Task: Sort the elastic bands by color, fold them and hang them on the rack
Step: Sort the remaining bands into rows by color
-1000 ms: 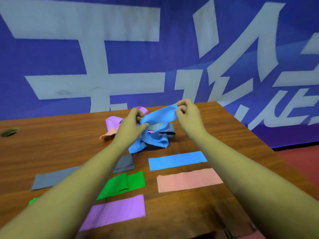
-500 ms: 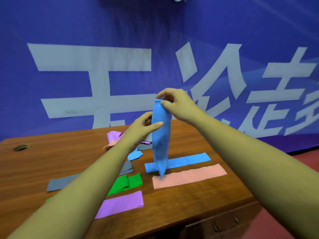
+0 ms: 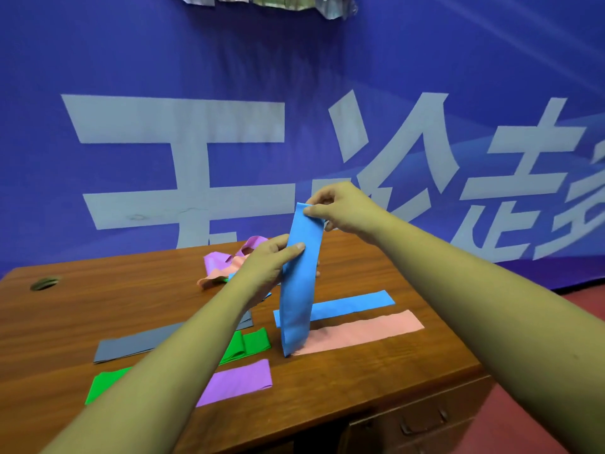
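A blue elastic band (image 3: 299, 290) hangs upright above the wooden table (image 3: 376, 368). My right hand (image 3: 340, 208) pinches its top end. My left hand (image 3: 271, 263) holds it partway down, thumb across the front. Its lower end reaches down in front of a flat pink band (image 3: 363, 332). Flat bands lie in rows on the table: blue (image 3: 353, 304), grey (image 3: 137, 344), green (image 3: 248, 345) and purple (image 3: 239, 381). A small tangle of purple and pink bands (image 3: 222, 267) sits behind my left hand. No rack is in view.
A blue banner with large pale characters (image 3: 183, 178) fills the wall behind the table. A round cable hole (image 3: 44, 283) is at the far left of the tabletop. Drawers with handles (image 3: 422, 421) are under the front right edge. Red floor (image 3: 523, 421) lies to the right.
The blue band was lifted out of the tangle and now hangs straight down. My right hand rose with its top end, and my left hand slid onto its middle.
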`<state>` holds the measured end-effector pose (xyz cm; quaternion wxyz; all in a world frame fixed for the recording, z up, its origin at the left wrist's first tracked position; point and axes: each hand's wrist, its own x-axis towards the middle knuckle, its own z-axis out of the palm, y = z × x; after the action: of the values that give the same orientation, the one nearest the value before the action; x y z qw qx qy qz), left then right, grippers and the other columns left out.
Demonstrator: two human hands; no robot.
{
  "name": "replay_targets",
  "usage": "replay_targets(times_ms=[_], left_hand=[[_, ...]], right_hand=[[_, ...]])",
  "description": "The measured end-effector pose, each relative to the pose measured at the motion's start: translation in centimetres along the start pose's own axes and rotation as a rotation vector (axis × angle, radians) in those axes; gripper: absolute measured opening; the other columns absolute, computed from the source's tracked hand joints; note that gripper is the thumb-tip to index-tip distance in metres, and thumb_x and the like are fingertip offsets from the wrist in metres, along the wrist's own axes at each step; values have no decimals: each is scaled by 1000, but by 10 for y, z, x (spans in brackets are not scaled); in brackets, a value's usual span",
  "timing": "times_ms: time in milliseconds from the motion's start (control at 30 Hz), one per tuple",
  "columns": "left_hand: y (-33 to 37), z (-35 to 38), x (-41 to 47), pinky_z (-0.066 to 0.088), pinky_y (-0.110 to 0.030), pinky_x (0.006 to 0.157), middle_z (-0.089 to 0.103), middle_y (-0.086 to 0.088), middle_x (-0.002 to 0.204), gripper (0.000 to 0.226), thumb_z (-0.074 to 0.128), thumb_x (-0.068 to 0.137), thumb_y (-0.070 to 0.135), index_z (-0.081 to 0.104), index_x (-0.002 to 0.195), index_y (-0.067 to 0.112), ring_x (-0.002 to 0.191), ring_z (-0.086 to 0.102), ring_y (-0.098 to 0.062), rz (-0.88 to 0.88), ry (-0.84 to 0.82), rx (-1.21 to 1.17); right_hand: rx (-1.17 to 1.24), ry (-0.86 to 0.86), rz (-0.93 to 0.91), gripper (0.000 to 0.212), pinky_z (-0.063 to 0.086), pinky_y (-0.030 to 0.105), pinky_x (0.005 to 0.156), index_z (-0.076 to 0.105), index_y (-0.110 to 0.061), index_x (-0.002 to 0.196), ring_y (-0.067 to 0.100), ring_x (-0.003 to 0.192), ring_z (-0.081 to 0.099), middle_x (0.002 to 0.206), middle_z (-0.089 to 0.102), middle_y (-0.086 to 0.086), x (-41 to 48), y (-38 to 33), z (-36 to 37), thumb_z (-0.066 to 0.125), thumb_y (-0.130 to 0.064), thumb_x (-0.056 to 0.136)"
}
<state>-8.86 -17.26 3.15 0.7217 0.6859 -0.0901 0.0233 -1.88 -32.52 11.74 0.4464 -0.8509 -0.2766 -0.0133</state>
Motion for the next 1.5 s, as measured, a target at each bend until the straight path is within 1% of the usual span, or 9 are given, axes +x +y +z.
replay_targets(times_ms=[200,433,567,700,933,1100,1233,1367,1500], left_hand=[[-20,-6,-1,58,-42,83,75,-15,97,21,66,91,15,63,110,7,89,72,-29,-117,-156,132],[-52,-24,-6,57,-43,82,72,-23,97,14,68,90,13,60,101,7,82,70,-34,-314,-234,95],[-64,-38,-10,60,-33,74,73,-22,99,23,65,91,11,63,111,-1,77,72,-27,-399,-198,133],[-75,-51,-9,53,-22,56,75,-18,90,17,64,92,12,65,105,0,69,71,-23,-435,-107,154],[-98,-64,8,53,-21,56,74,-16,90,19,63,93,11,64,112,8,74,73,-23,-500,151,136],[-115,-59,20,43,-20,41,67,-21,74,12,61,92,4,50,97,3,45,65,-19,-469,267,319],[-128,-52,32,49,-22,42,62,-14,72,11,56,88,-1,52,91,9,54,71,-28,-452,312,444],[-143,-51,41,60,-47,70,53,-9,72,11,59,87,-2,59,92,8,66,73,-38,-435,290,507],[-152,-50,46,57,-27,51,58,-7,73,16,63,86,1,59,100,8,56,72,-25,-407,279,671]], right_hand=[[77,144,30,12,53,27,62,71,-10,87,14,72,59,83,68,4,8,7,-5,65,-19,90],[183,378,232,19,54,32,60,67,6,90,22,71,62,87,66,12,17,51,-17,59,-11,90],[162,481,336,13,49,36,60,64,-5,77,25,65,56,81,61,14,17,91,-27,58,-10,87],[143,549,446,15,58,43,69,69,-2,84,24,66,59,84,66,15,11,130,-30,58,-11,90],[183,534,556,10,54,34,61,67,-5,82,21,54,55,74,61,6,-10,188,-16,65,-12,88],[182,497,611,15,44,27,47,62,-5,70,22,48,51,68,58,13,-20,234,3,66,-7,85],[161,476,659,21,46,27,49,59,-7,65,21,51,54,72,60,13,-20,260,12,68,-5,83],[61,470,669,18,59,41,67,61,-9,67,29,64,63,73,65,12,-17,283,17,72,-11,81],[-42,448,638,10,52,36,77,68,-8,77,24,79,63,80,68,7,-17,293,22,71,-15,83]])
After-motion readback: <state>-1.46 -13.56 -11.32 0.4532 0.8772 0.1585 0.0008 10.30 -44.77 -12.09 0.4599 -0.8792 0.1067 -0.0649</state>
